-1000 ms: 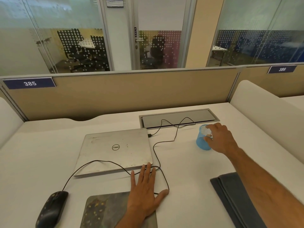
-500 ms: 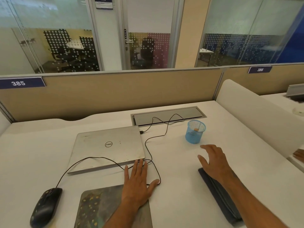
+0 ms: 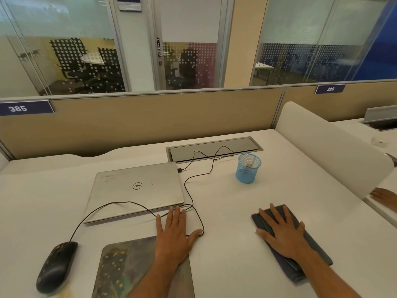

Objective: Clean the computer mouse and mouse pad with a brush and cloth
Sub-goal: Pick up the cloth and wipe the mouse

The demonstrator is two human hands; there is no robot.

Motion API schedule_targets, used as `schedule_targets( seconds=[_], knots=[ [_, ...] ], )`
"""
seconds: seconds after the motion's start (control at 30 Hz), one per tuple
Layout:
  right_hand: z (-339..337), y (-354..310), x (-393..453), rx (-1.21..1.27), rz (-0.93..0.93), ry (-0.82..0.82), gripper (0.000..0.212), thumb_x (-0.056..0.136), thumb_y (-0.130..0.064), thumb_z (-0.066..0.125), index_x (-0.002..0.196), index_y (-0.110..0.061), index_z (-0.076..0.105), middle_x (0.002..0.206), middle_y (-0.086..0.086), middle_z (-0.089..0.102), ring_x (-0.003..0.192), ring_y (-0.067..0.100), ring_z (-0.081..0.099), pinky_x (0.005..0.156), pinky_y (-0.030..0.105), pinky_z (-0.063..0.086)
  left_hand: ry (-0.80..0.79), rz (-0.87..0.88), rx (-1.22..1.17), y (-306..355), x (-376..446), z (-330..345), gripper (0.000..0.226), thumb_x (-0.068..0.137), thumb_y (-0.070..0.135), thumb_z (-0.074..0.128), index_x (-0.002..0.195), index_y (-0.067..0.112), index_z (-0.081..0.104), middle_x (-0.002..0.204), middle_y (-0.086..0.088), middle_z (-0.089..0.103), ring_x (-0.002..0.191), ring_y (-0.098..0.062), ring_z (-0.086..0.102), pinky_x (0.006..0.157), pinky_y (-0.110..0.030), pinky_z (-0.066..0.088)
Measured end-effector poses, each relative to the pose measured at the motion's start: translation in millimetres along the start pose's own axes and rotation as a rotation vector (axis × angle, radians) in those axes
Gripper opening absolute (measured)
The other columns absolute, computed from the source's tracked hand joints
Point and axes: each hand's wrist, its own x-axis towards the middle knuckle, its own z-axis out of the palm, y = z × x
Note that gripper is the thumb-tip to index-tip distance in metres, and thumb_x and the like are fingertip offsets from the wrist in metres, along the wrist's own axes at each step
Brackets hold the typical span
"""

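The right hand (image 3: 283, 232) is now laid flat on the folded dark grey cloth (image 3: 309, 244) at the right of the white table (image 3: 225, 211), fingers spread wide and nothing gripped — half a second earlier it was only at the cloth's far end, and a second ago it was up at the blue mesh cup (image 3: 248, 168). The cup is now left well apart from it, near the cable hatch (image 3: 214, 148); a small tan piece is seen inside, but what it is cannot be told.

The left hand (image 3: 175, 235) is unchanged — flat and open, palm on the top right corner of the patterned mouse pad (image 3: 120, 267), fingers reaching over the black cable (image 3: 193, 201) toward the closed silver Dell laptop (image 3: 137, 190). The black computer mouse (image 3: 55, 266) is kept at the left of the pad, just beside it, untouched. No brush can be made out for certain.
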Motion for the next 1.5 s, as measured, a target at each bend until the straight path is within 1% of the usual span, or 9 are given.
schedule_targets(
  seconds=[0.3,0.5,0.8,0.93,1.07,1.23,1.27,1.37,1.5],
  knots=[
    [4,-2,1,0.033,0.018,0.175,0.052,0.101,-0.041,0.039,0.151,-0.042,0.026,0.162,-0.01,0.019,0.141,0.023,0.024,0.109,0.048,0.031,0.012,-0.008,-0.016,0,-1,-2,0.104,0.078,0.085,-0.011,0.158,0.021,0.005,0.166,0.001,-0.006,0.151,-0.016,-0.016,0.116,-0.05,-0.022],
    [0,-5,5,0.21,0.034,0.253,0.049,0.095,-0.01,0.053,0.14,-0.028,0.052,0.153,-0.003,0.042,0.131,0.033,0.039,0.104,0.052,0.036,0.017,-0.012,-0.056,-1,-4,-7,0.105,0.076,0.084,-0.012,0.158,0.02,0.004,0.166,0.0,-0.005,0.151,-0.017,-0.015,0.117,-0.048,-0.02],
    [-6,-30,1,0.503,-0.06,0.427,0.049,0.087,0.015,0.054,0.13,-0.007,0.061,0.136,0.016,0.059,0.122,0.043,0.055,0.109,0.054,0.039,0.038,0.066,-0.057,-27,-30,-16,0.102,0.081,0.084,-0.005,0.158,0.018,0.006,0.166,0.0,-0.006,0.15,-0.017,-0.018,0.117,-0.047,-0.02],
    [-18,-85,-2,0.639,-0.188,0.463,0.048,0.086,0.022,0.051,0.129,0.002,0.059,0.13,0.018,0.062,0.12,0.035,0.059,0.106,0.012,0.034,0.079,0.081,-0.063,-54,-41,-28,0.1,0.084,0.083,-0.002,0.158,0.017,0.009,0.166,-0.002,-0.002,0.15,-0.02,-0.015,0.118,-0.048,-0.015],
    [-32,-159,-8,0.745,-0.383,0.457,0.048,0.086,0.022,0.053,0.128,0.0,0.06,0.127,0.012,0.063,0.119,0.025,0.058,0.106,0.035,0.039,0.104,0.043,-0.053,-94,-52,-42,0.1,0.082,0.084,-0.007,0.158,0.02,0.002,0.165,0.0,-0.006,0.15,-0.016,-0.016,0.119,-0.044,-0.019],
    [-48,-250,-19,0.81,-0.583,0.448,0.055,0.084,0.024,0.054,0.129,-0.008,0.058,0.125,0.002,0.059,0.113,-0.022,0.044,0.101,0.0,0.028,0.156,-0.09,-0.107,-162,-67,-65,0.098,0.082,0.086,-0.002,0.158,0.024,0.001,0.165,0.004,-0.006,0.151,-0.013,-0.012,0.122,-0.041,-0.011],
    [-50,-267,-20,0.815,-0.613,0.425,0.057,0.085,0.022,0.054,0.129,-0.013,0.057,0.128,-0.001,0.057,0.114,-0.02,0.043,0.102,0.002,0.028,0.169,-0.116,-0.13,-177,-71,-70,0.098,0.083,0.086,0.0,0.158,0.024,0.004,0.165,0.004,-0.003,0.151,-0.013,-0.008,0.123,-0.041,-0.008],
    [-51,-312,-24,0.78,-0.698,0.31,0.06,0.091,0.012,0.054,0.131,-0.032,0.05,0.135,-0.007,0.053,0.119,0.008,0.046,0.107,0.026,0.031,0.246,-0.199,-0.235,-225,-87,-82,0.091,0.088,0.082,0.018,0.157,0.023,0.017,0.165,0.003,0.013,0.152,-0.016,0.008,0.123,-0.041,0.003],
    [-47,-370,-22,0.704,-0.824,0.224,0.053,0.092,0.005,0.054,0.134,-0.028,0.053,0.135,-0.008,0.054,0.119,0.019,0.048,0.108,0.04,0.037,0.245,-0.291,-0.411,-287,-113,-86,0.094,0.081,0.081,0.038,0.155,0.023,0.024,0.162,0.004,0.023,0.148,-0.017,0.021,0.12,-0.037,0.015]
  ],
)
